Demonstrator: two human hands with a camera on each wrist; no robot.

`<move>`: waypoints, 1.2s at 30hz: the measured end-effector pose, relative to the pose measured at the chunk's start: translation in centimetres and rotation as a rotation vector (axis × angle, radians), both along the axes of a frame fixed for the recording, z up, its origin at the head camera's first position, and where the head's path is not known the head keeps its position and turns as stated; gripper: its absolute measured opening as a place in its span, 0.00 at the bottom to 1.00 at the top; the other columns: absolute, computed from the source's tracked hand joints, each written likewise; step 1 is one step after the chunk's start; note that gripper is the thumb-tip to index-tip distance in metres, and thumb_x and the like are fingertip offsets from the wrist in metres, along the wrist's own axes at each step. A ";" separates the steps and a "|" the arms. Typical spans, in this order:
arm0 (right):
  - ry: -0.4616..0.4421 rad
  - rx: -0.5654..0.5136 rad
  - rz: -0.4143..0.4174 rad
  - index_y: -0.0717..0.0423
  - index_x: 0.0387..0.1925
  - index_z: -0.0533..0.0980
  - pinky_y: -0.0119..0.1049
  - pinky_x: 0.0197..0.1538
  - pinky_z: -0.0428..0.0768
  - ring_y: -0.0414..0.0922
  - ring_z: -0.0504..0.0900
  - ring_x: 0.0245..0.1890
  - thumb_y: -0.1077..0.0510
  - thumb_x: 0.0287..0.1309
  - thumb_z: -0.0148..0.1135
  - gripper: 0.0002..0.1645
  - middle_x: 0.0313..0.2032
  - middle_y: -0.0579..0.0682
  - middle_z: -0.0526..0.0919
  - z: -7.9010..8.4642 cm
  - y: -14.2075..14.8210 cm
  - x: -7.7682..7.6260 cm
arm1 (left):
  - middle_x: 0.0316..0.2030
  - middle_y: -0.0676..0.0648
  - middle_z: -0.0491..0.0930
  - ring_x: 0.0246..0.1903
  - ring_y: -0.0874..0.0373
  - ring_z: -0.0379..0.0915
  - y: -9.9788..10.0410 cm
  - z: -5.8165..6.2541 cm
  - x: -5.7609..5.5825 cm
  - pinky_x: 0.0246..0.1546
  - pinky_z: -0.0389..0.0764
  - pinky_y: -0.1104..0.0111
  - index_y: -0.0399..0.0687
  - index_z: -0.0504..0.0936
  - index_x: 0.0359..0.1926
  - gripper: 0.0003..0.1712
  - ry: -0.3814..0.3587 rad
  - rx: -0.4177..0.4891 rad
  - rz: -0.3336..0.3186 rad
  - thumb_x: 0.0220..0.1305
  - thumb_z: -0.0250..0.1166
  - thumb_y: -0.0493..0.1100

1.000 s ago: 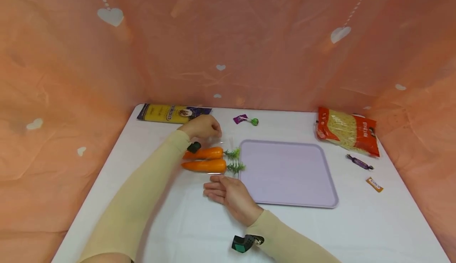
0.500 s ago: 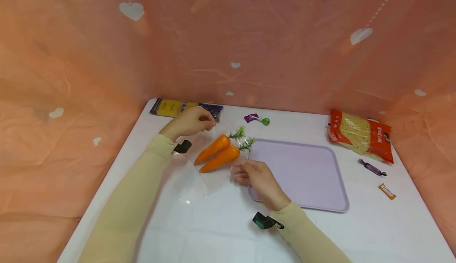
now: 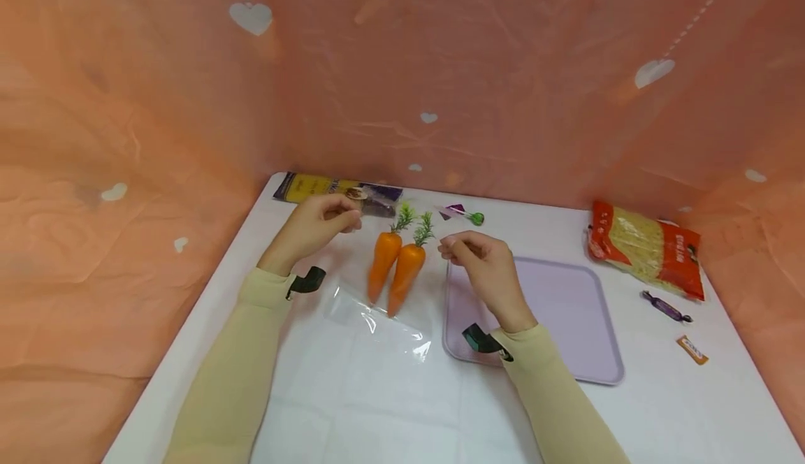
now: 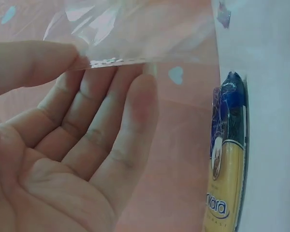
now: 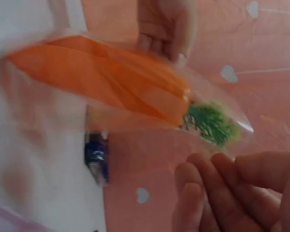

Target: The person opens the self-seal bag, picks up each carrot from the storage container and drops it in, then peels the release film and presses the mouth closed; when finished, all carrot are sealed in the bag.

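Observation:
In the head view two orange carrots (image 3: 407, 268) with green leafy tops hang side by side, tips down, inside a clear plastic bag (image 3: 358, 310). My left hand (image 3: 317, 228) pinches one upper corner of the bag between thumb and fingers; the left wrist view shows the film's edge under the thumb (image 4: 63, 58). Opposite it, my right hand (image 3: 486, 268) pinches the other upper corner. The right wrist view has the carrots (image 5: 106, 79) blurred, leaves toward the right hand's fingertips (image 5: 222, 162). The bag's lower end spreads close over the white table.
A lilac tray (image 3: 553, 310) lies under and beyond the right forearm. Along the back are a yellow and blue pasta packet (image 3: 308, 186) and a green lollipop (image 3: 476, 219). A red pasta bag (image 3: 648, 247) and two wrapped candies (image 3: 666, 307) lie at the right.
Both hands have lifted the bag, and the carrots have swung from lying sideways to tips down. My right hand has moved up and right, from open fingers to a pinch on the bag.

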State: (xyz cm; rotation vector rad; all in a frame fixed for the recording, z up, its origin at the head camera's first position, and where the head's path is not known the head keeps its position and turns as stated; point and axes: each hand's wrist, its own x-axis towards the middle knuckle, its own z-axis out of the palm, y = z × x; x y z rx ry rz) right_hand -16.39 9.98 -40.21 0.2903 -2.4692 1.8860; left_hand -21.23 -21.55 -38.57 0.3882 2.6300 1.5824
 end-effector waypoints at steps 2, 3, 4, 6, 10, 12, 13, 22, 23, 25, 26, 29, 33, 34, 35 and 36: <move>0.032 -0.006 -0.004 0.53 0.42 0.86 0.32 0.48 0.87 0.54 0.88 0.43 0.48 0.69 0.63 0.14 0.40 0.53 0.89 0.5 0.0 -0.1 | 0.39 0.48 0.87 0.42 0.48 0.85 0.1 0.1 0.3 0.51 0.84 0.49 0.52 0.85 0.44 0.10 0.019 0.010 0.019 0.70 0.65 0.51; 0.049 -0.012 -0.006 0.53 0.42 0.86 0.33 0.48 0.87 0.54 0.89 0.43 0.48 0.69 0.63 0.14 0.39 0.53 0.89 0.5 0.0 -0.1 | 0.39 0.48 0.87 0.42 0.48 0.85 0.2 0.1 0.5 0.51 0.84 0.49 0.52 0.85 0.44 0.11 0.025 0.015 0.025 0.70 0.65 0.52; 0.065 -0.016 -0.007 0.54 0.42 0.86 0.32 0.48 0.87 0.54 0.89 0.42 0.48 0.69 0.63 0.14 0.39 0.54 0.89 0.6 0.0 -0.2 | 0.39 0.49 0.87 0.42 0.48 0.85 0.2 0.1 0.6 0.51 0.84 0.49 0.52 0.85 0.44 0.12 0.033 0.013 0.031 0.70 0.65 0.54; 0.086 -0.006 -0.013 0.54 0.42 0.86 0.31 0.47 0.87 0.52 0.89 0.41 0.49 0.69 0.63 0.13 0.39 0.54 0.89 0.6 0.0 -0.1 | 0.39 0.49 0.87 0.42 0.49 0.85 0.3 0.2 1.0 0.51 0.85 0.52 0.52 0.85 0.45 0.13 0.047 0.019 0.040 0.69 0.65 0.54; 0.109 0.024 -0.022 0.57 0.42 0.86 0.29 0.47 0.86 0.52 0.89 0.40 0.53 0.69 0.63 0.12 0.38 0.55 0.89 1.0 0.1 0.7 | 0.38 0.48 0.87 0.41 0.50 0.86 0.4 0.2 1.7 0.48 0.87 0.61 0.51 0.85 0.44 0.12 0.066 0.032 0.050 0.70 0.65 0.53; 0.115 0.034 -0.026 0.59 0.42 0.85 0.29 0.47 0.86 0.56 0.88 0.40 0.56 0.70 0.62 0.11 0.38 0.58 0.89 1.7 0.0 1.3 | 0.38 0.48 0.87 0.40 0.52 0.87 0.4 0.4 2.0 0.46 0.87 0.64 0.51 0.85 0.44 0.10 0.075 0.046 0.053 0.70 0.65 0.51; 0.125 0.035 -0.027 0.60 0.42 0.85 0.29 0.47 0.86 0.56 0.87 0.40 0.57 0.70 0.61 0.11 0.38 0.59 0.88 2.1 -0.1 1.6 | 0.38 0.48 0.87 0.39 0.53 0.87 0.4 0.5 2.2 0.46 0.87 0.63 0.51 0.85 0.44 0.10 0.079 0.052 0.052 0.70 0.65 0.51; 0.180 -0.028 -0.037 0.61 0.43 0.85 0.31 0.47 0.86 0.52 0.88 0.41 0.59 0.70 0.62 0.10 0.39 0.60 0.89 3.2 0.4 2.1 | 0.40 0.46 0.88 0.41 0.50 0.86 0.5 2.1 3.0 0.46 0.87 0.65 0.48 0.84 0.44 0.09 0.119 0.122 0.027 0.70 0.66 0.48; 0.184 -0.040 -0.038 0.60 0.43 0.85 0.31 0.47 0.86 0.51 0.88 0.41 0.59 0.69 0.62 0.10 0.39 0.60 0.89 2.9 0.5 1.9 | 0.40 0.47 0.88 0.40 0.51 0.86 0.5 2.2 3.1 0.46 0.87 0.65 0.48 0.84 0.44 0.09 0.123 0.124 0.027 0.70 0.66 0.47; 0.200 -0.052 -0.037 0.60 0.44 0.85 0.31 0.46 0.86 0.49 0.88 0.41 0.58 0.69 0.62 0.10 0.39 0.59 0.89 2.4 0.7 1.5 | 0.40 0.47 0.87 0.41 0.52 0.86 0.5 2.4 3.2 0.47 0.87 0.63 0.48 0.84 0.44 0.08 0.130 0.124 0.024 0.70 0.65 0.46; 0.210 -0.054 -0.039 0.59 0.44 0.86 0.31 0.46 0.86 0.47 0.88 0.41 0.58 0.69 0.63 0.10 0.39 0.58 0.89 2.2 0.8 1.4 | 0.41 0.47 0.87 0.41 0.53 0.86 0.5 2.5 3.2 0.48 0.87 0.63 0.48 0.84 0.44 0.09 0.134 0.122 0.021 0.70 0.65 0.47; 0.249 -0.063 -0.042 0.55 0.44 0.87 0.31 0.46 0.86 0.43 0.89 0.40 0.56 0.68 0.64 0.10 0.38 0.55 0.90 1.7 1.0 1.1 | 0.41 0.48 0.87 0.42 0.56 0.87 0.4 2.8 3.5 0.48 0.86 0.62 0.49 0.84 0.44 0.10 0.150 0.116 0.019 0.70 0.66 0.49; 0.308 -0.067 -0.047 0.51 0.43 0.87 0.32 0.46 0.87 0.41 0.89 0.39 0.55 0.67 0.65 0.09 0.37 0.52 0.90 1.6 1.4 0.9 | 0.41 0.48 0.88 0.42 0.59 0.86 0.4 3.1 3.7 0.47 0.87 0.65 0.49 0.85 0.44 0.12 0.175 0.119 0.039 0.69 0.66 0.51; 0.319 -0.067 -0.048 0.50 0.43 0.87 0.32 0.45 0.87 0.41 0.89 0.38 0.54 0.67 0.65 0.09 0.37 0.51 0.90 1.6 1.4 0.9 | 0.41 0.48 0.88 0.41 0.59 0.86 0.4 3.2 3.7 0.46 0.86 0.67 0.49 0.85 0.44 0.12 0.181 0.118 0.047 0.69 0.66 0.51; 0.328 -0.068 -0.048 0.50 0.43 0.87 0.32 0.45 0.87 0.41 0.89 0.38 0.54 0.67 0.65 0.08 0.37 0.51 0.90 1.7 1.5 0.9 | 0.41 0.48 0.88 0.41 0.59 0.86 0.4 3.3 3.7 0.45 0.86 0.67 0.49 0.86 0.44 0.12 0.187 0.121 0.051 0.69 0.66 0.51; 0.335 -0.068 -0.046 0.49 0.43 0.87 0.32 0.45 0.87 0.41 0.89 0.38 0.54 0.67 0.65 0.08 0.37 0.51 0.90 1.7 1.5 0.9 | 0.42 0.47 0.88 0.41 0.59 0.86 0.4 3.4 3.8 0.45 0.86 0.67 0.49 0.86 0.44 0.12 0.191 0.128 0.052 0.69 0.67 0.51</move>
